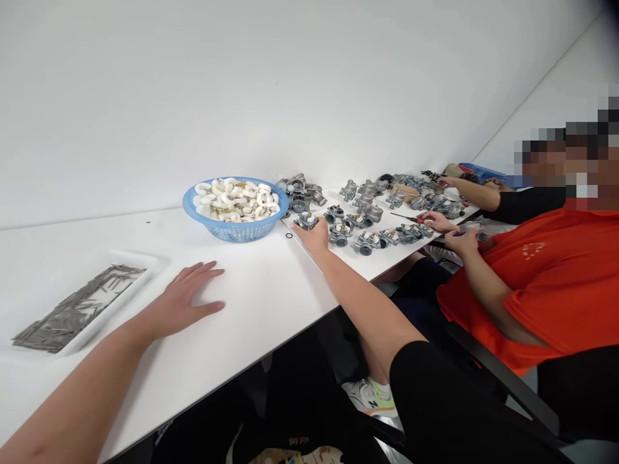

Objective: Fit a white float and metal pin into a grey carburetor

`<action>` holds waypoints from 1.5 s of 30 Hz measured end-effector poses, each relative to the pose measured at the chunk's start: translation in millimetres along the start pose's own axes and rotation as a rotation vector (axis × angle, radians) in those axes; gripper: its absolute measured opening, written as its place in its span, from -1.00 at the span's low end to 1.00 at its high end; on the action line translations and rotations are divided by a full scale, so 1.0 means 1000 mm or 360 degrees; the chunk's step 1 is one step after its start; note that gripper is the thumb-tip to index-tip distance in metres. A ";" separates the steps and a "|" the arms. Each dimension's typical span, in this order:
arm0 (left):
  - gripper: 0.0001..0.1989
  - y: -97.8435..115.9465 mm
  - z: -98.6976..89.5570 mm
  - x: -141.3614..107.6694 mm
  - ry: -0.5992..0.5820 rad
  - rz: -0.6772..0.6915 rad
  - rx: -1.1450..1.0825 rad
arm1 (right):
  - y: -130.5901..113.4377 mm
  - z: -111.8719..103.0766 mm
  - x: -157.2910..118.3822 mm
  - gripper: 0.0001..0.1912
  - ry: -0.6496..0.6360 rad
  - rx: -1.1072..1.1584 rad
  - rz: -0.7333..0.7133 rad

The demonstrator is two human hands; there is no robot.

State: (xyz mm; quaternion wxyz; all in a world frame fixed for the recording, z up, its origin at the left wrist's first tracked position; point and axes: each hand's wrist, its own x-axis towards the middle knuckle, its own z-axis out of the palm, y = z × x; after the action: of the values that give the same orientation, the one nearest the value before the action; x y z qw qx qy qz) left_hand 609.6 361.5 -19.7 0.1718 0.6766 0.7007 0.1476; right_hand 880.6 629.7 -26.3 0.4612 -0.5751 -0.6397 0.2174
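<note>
My right hand (316, 237) reaches out to the right with its fingers closed around a small metal carburetor (305, 220), which has a white part on top. Flat over the white table, my left hand (186, 299) has its fingers spread and holds nothing. Between and beyond my hands stands a blue plastic basket (236, 231) heaped with white ring-like float parts (242, 198). Just right of my right hand, several carburetors (370, 241) with white parts on them stand in loose rows. A small black ring (289, 236) lies on the table near my right fingers.
At the left, a white tray (140, 287) holds many thin metal pins (68, 316). More grey carburetors (302, 190) are piled behind the basket. A person in an orange shirt (546, 277) sits at the right, with a red-handled screwdriver (413, 219) at one hand. Another person's arm reaches in beyond.
</note>
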 end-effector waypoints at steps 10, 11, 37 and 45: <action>-0.22 0.005 -0.004 -0.001 -0.0055 -0.0048 -0.0028 | 0.006 0.001 0.003 -0.17 -0.0021 -0.0013 -0.0058; -0.21 0.004 -0.004 0.000 -0.0045 -0.0042 -0.0033 | 0.007 0.001 0.003 -0.16 -0.0025 -0.0013 -0.0066; -0.21 0.002 -0.001 0.002 0.0014 -0.0067 -0.0058 | -0.002 -0.009 -0.014 -0.28 -0.0014 -0.0082 -0.0253; -0.21 -0.004 0.003 0.003 0.0016 -0.0039 0.0006 | -0.014 -0.009 -0.025 -0.50 0.0284 -0.0511 -0.0610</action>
State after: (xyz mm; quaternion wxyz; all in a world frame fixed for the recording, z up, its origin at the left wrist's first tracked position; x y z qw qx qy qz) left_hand 607.0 364.6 -24.1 0.1687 0.6675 0.7101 0.1475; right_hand 878.3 600.7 -19.6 0.4514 -0.5261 -0.7201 -0.0298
